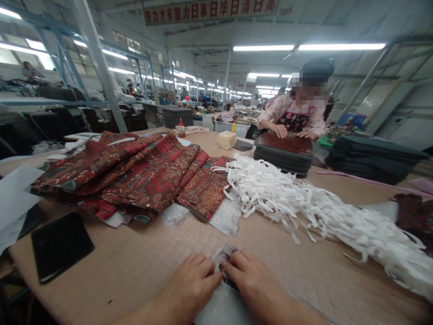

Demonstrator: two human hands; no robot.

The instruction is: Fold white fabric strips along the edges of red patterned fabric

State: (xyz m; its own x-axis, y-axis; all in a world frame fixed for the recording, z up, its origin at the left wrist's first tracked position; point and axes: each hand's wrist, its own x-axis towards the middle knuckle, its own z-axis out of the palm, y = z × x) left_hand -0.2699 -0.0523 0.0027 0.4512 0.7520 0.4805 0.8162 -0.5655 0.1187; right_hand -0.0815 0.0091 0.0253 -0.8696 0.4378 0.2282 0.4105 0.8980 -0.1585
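Low in the head view, my left hand [191, 282] and my right hand [252, 275] meet with curled fingers. Between them is a small crumpled piece of dark, whitish-patterned material [226, 256], pinched at its edges. A translucent greyish sheet [221, 308] lies below it, between my wrists; whether the two are joined I cannot tell. My fingertips are partly hidden behind the knuckles. Beyond my hands are folded brown-and-red patterned fabric pieces [142, 180], some resting on clear plastic sheets [226, 215]. A tangled heap of white strips [270, 189] lies to the right.
A black flat panel [62, 246] lies at the table's left edge. Across the table [135, 271], a co-worker [297, 113] presses both hands on a stack of dark brown panels [284, 151]. A red-capped bottle [181, 130] and a pale block [226, 140] stand at the back.
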